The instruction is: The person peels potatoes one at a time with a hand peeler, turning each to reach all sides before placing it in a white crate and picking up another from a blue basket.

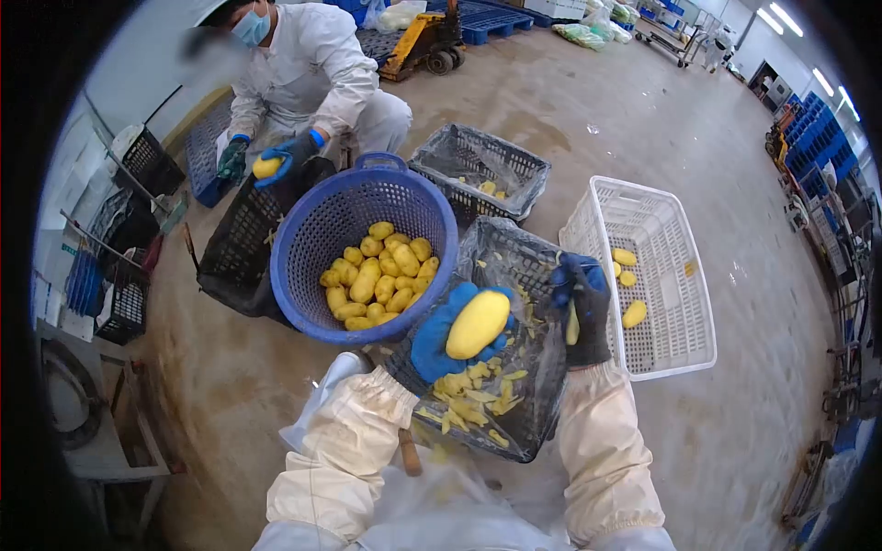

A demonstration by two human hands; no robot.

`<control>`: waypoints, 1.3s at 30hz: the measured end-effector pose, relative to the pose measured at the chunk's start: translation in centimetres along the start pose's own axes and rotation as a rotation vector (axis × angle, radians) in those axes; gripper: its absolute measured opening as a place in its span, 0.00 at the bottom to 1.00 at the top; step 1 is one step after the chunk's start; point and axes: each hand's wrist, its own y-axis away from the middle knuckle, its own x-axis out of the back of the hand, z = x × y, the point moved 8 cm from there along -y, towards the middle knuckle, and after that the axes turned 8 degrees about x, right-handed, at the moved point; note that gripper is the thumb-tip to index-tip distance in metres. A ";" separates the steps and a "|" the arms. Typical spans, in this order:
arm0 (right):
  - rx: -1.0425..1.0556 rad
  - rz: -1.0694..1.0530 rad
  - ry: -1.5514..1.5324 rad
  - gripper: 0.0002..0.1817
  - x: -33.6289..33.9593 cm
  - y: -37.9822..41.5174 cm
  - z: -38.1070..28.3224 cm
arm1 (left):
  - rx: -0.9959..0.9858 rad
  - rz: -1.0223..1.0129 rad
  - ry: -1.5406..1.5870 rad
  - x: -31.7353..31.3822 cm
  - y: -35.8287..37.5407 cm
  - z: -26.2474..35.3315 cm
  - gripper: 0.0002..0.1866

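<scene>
We see a yellow pallet jack (pixel 415 42) near a blue plastic pallet (pixel 489 22) at the back, plastic bags (pixel 581 36) near a wheeled metal cart (pixel 663 42), stacked blue pallets (pixel 810 133) at right, and fluorescent tubes (pixel 785 19) overhead.

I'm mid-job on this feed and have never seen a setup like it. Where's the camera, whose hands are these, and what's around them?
There's no machine here. The one picture comes from a camera on a person's head, looking forward and down, so the two gloved hands at the centre are the wearer's own. The left hand holds a large yellow potato. The right hand is curled; whatever it grips is unclear. Below them is a plastic-lined black crate with peelings in it. To its left stands a blue basket of potatoes; to its right, a white crate with a few. Beyond the basket, a co-worker holds another potato.
</scene>
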 end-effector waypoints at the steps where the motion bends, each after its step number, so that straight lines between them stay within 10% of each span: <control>1: 0.061 -0.069 0.172 0.12 -3.4 1.5 -1.9 | -0.067 0.114 0.135 0.4 -0.1 0.7 0.31; 3: -0.225 -0.202 0.244 0.10 -7.7 4.8 -0.5 | -0.236 0.386 0.360 -0.3 0.5 1.9 0.34; 7: -0.237 -0.429 0.297 0.10 -10.5 7.2 1.3 | -0.145 -0.053 0.066 -0.5 0.2 0.9 0.32; 10: -0.230 -0.442 0.395 0.09 -10.3 7.2 1.7 | -0.203 0.179 0.152 1.5 0.6 1.2 0.26; 11: -0.149 -0.431 0.423 0.09 -10.0 6.9 2.0 | -0.383 0.492 0.052 7.6 1.0 1.1 0.22; 14: -0.064 -0.086 0.399 0.07 -4.6 2.7 1.0 | -0.372 0.544 -0.356 8.5 1.1 0.4 0.22; 15: -0.020 0.063 0.409 0.08 -2.1 1.0 -0.4 | -0.090 0.307 -0.140 0.9 1.0 0.0 0.23; 18: 0.145 -0.105 0.505 0.10 -4.8 2.4 -3.0 | -0.167 0.172 0.092 2.2 0.0 0.7 0.24; 21: -0.206 -0.347 0.446 0.08 -9.1 5.9 0.8 | -0.335 0.367 -0.062 5.5 0.7 2.0 0.26; 22: -0.140 -0.238 0.419 0.07 -7.8 4.9 0.5 | -0.419 0.545 -0.269 8.9 1.1 1.8 0.26; 25: 0.141 0.068 0.534 0.09 -1.9 0.4 -2.0 | -0.066 0.239 0.041 1.7 0.6 -0.3 0.28; 29: -0.137 -0.169 0.390 0.09 -5.5 4.1 0.1 | -0.201 0.342 0.166 2.1 1.1 1.3 0.26; 32: 0.186 -0.515 0.862 0.09 -8.3 5.8 2.0 | -0.297 0.276 -0.062 1.9 0.5 1.6 0.24; 35: 0.169 0.033 0.419 0.11 -0.3 0.1 -1.0 | -0.084 0.123 0.139 1.4 0.0 -0.4 0.24; 39: -0.098 -0.074 0.338 0.13 -6.3 3.8 -1.8 | -0.262 0.302 0.221 2.8 0.1 1.3 0.23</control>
